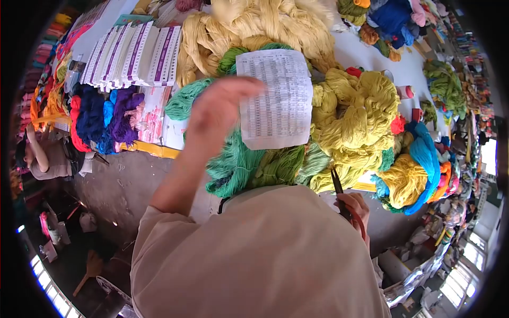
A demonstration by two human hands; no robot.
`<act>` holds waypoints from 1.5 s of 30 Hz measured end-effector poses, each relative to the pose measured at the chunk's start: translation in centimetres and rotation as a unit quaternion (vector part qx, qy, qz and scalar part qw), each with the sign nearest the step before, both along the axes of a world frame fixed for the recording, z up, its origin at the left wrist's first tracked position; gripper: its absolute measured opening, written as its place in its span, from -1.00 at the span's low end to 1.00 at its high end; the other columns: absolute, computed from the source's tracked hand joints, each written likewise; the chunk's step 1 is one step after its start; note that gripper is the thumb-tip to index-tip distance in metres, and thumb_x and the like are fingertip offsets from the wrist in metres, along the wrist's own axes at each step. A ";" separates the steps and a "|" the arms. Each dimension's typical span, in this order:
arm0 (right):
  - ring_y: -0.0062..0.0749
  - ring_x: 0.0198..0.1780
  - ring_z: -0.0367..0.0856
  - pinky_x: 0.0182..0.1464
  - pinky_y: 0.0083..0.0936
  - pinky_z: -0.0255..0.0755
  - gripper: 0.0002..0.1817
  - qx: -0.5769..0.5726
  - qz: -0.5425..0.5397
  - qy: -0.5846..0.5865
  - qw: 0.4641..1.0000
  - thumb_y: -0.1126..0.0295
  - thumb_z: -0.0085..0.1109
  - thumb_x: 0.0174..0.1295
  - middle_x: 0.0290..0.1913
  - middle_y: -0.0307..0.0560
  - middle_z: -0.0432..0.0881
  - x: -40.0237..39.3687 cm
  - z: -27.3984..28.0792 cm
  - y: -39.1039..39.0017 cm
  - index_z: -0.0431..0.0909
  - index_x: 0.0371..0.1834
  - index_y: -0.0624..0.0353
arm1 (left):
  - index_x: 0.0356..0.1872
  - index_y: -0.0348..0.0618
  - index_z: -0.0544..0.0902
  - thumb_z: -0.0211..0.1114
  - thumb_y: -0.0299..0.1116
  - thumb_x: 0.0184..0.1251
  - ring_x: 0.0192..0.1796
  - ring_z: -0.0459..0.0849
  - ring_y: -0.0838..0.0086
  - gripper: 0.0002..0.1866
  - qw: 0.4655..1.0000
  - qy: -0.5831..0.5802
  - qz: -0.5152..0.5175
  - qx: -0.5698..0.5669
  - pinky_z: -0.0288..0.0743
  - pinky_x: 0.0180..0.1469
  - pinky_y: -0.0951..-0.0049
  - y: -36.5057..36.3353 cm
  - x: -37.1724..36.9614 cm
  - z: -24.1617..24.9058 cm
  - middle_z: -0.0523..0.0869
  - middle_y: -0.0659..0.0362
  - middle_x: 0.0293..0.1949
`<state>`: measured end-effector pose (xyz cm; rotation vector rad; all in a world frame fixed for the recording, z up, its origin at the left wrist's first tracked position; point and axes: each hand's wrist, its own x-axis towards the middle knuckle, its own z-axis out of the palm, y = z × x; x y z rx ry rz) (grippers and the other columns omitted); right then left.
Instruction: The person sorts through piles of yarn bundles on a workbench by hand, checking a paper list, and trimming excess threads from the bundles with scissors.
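My left hand (225, 98) is blurred by motion over the left edge of a printed paper sheet (278, 100); whether it touches the sheet I cannot tell. Under and around the sheet lie teal-green yarn (236, 161) and olive-green yarn (278, 168). My right hand (354, 206), low at the right by my body, holds scissors (338, 183) with a red handle, their dark blades pointing up toward the yellow-green yarn (360, 108). Cream yarn (260, 29) is heaped beyond the sheet.
White-and-purple stacks of cards (132, 55) stand at the back left, with purple yarn (124, 114) in front. Blue yarn (424, 153) and golden yarn (405, 180) hang at the table's right edge. Another person (50, 153) is at the far left.
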<state>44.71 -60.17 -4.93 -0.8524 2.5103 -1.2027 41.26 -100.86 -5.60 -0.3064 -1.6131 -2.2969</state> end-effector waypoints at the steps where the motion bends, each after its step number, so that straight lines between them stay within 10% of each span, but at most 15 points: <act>1: -0.09 -0.30 0.62 -0.14 -0.24 0.47 -0.61 -0.002 -0.001 0.000 1.000 0.29 0.31 0.10 -0.33 -0.08 0.72 0.0 -0.1 0.0 0.61 -0.01 0.20 | 0.08 -0.32 0.61 0.14 -0.24 0.58 0.26 0.55 0.34 -0.67 0.985 -0.109 0.123 -0.048 0.37 0.34 0.32 -3.0 0.2 -4.7 0.62 -0.02 0.21; 4: -0.08 -0.30 0.62 -0.13 -0.28 0.48 -0.63 0.079 -0.005 -0.020 0.997 0.33 0.28 0.13 -0.30 -0.05 0.71 0.3 -0.4 0.0 0.62 0.00 0.20 | 0.30 -0.18 0.54 0.16 -0.24 0.58 0.34 0.50 0.34 -0.61 0.892 -0.312 0.302 -0.124 0.31 0.40 0.32 -14.4 2.6 -20.1 0.56 0.03 0.32; 5: -0.09 -0.28 0.63 -0.12 -0.29 0.48 -0.64 0.105 0.019 -0.030 0.994 0.33 0.28 0.13 -0.28 -0.05 0.70 0.2 -0.4 -0.1 0.62 0.01 0.18 | 0.32 -0.16 0.51 0.21 -0.04 0.53 0.43 0.44 0.19 -0.48 0.701 -0.201 0.422 -0.538 0.29 0.41 0.22 -18.1 3.9 -26.8 0.53 -0.07 0.34; 7: -0.09 -0.20 0.66 -0.10 -0.30 0.50 -0.66 0.153 0.065 -0.062 0.984 0.36 0.27 0.17 -0.21 -0.05 0.68 0.2 0.1 -0.3 0.64 0.04 0.14 | 0.43 -0.13 0.41 0.05 0.18 0.54 0.55 0.24 0.06 -0.32 0.617 -0.375 0.329 -0.609 0.21 0.45 0.12 -20.1 6.7 -31.6 0.39 -0.15 0.44; 11: 0.01 -0.06 0.66 0.01 -0.32 0.56 -0.64 0.121 0.046 -0.183 0.975 0.37 0.24 0.21 -0.12 0.04 0.67 0.8 1.7 -0.8 0.63 0.08 0.17 | 0.54 -0.13 0.24 -0.12 0.31 0.54 0.42 0.45 0.05 -0.19 0.838 -0.459 0.125 -0.267 0.35 0.33 0.15 -17.0 7.4 -33.9 0.51 -0.15 0.36; 15: -0.14 -0.02 0.67 0.07 -0.34 0.54 -0.63 0.094 0.035 -0.170 0.980 0.35 0.22 0.29 -0.10 0.03 0.67 1.1 2.4 -1.2 0.60 0.15 0.18 | 0.47 -0.08 0.35 -0.12 0.34 0.52 0.31 0.56 0.13 -0.21 0.830 -0.520 0.028 0.202 0.43 0.32 0.12 -10.0 8.6 -32.2 0.58 0.01 0.30; 25: -0.43 -0.01 0.61 0.16 -0.47 0.45 -0.52 0.185 -0.114 -0.271 0.938 0.35 0.23 0.42 -0.04 -0.15 0.62 2.8 0.5 1.6 0.47 0.38 0.18 | 0.58 -0.06 0.16 -0.02 0.24 0.55 0.31 0.49 0.32 -0.21 0.835 -0.523 0.073 0.152 0.37 0.33 0.33 -8.7 8.9 -33.2 0.45 0.11 0.39; 31: -0.51 -0.06 0.58 0.09 -0.51 0.45 -0.46 0.052 -0.169 -0.445 0.878 0.37 0.29 0.37 -0.09 -0.23 0.59 1.0 2.0 3.1 0.44 0.40 0.19 | 0.60 -0.11 0.09 -0.02 0.14 0.58 0.37 0.44 0.26 -0.23 0.837 -0.512 0.099 0.164 0.36 0.34 0.32 -8.4 8.9 -36.4 0.43 0.03 0.41; 32: -0.52 -0.07 0.57 0.08 -0.52 0.44 -0.45 0.028 -0.180 -0.472 0.863 0.37 0.30 0.36 -0.10 -0.25 0.59 0.5 2.4 2.9 0.43 0.41 0.20 | 0.38 -0.08 0.48 0.03 0.26 0.51 0.07 0.72 0.25 -0.31 0.815 -0.517 0.105 0.239 0.61 0.14 0.20 -7.2 8.5 -34.2 0.71 0.13 0.12; 34: -0.55 -0.08 0.56 0.06 -0.53 0.44 -0.42 -0.019 -0.202 -0.526 0.826 0.38 0.32 0.34 -0.11 -0.28 0.58 0.2 2.4 4.3 0.43 0.41 0.20 | 0.36 -0.07 0.50 0.00 0.27 0.52 0.07 0.73 0.24 -0.31 0.815 -0.484 0.070 0.310 0.61 0.17 0.17 -6.5 8.5 -35.3 0.72 0.12 0.11; 35: -0.56 -0.09 0.55 0.05 -0.54 0.44 -0.41 -0.044 -0.212 -0.551 0.806 0.38 0.33 0.33 -0.12 -0.29 0.58 -0.2 2.6 4.3 0.42 0.42 0.20 | 0.54 -0.24 0.21 -0.17 0.05 0.67 0.38 0.41 0.27 -0.34 0.844 -0.485 0.076 0.216 0.32 0.38 0.35 -8.9 9.9 -42.9 0.36 -0.01 0.44; 37: -0.59 -0.11 0.54 0.03 -0.55 0.44 -0.39 -0.096 -0.232 -0.600 0.760 0.39 0.36 0.31 -0.14 -0.32 0.57 -0.7 2.7 5.0 0.41 0.42 0.21 | 0.43 -0.06 0.44 -0.14 0.28 0.56 0.23 0.64 0.22 -0.29 0.852 -0.415 0.030 0.317 0.50 0.33 0.15 -8.1 9.6 -42.3 0.65 0.10 0.24; 45: -0.75 -0.23 0.40 -0.13 -0.74 0.34 -0.24 -0.158 -0.266 -0.662 0.682 0.55 0.48 0.07 -0.25 -0.49 0.48 0.0 -1.7 11.8 0.40 0.41 0.24 | 0.40 -0.12 0.42 -0.19 0.21 0.62 0.28 0.56 0.22 -0.33 0.849 -0.391 -0.018 0.355 0.49 0.26 0.12 -1.7 3.6 -44.2 0.58 0.10 0.29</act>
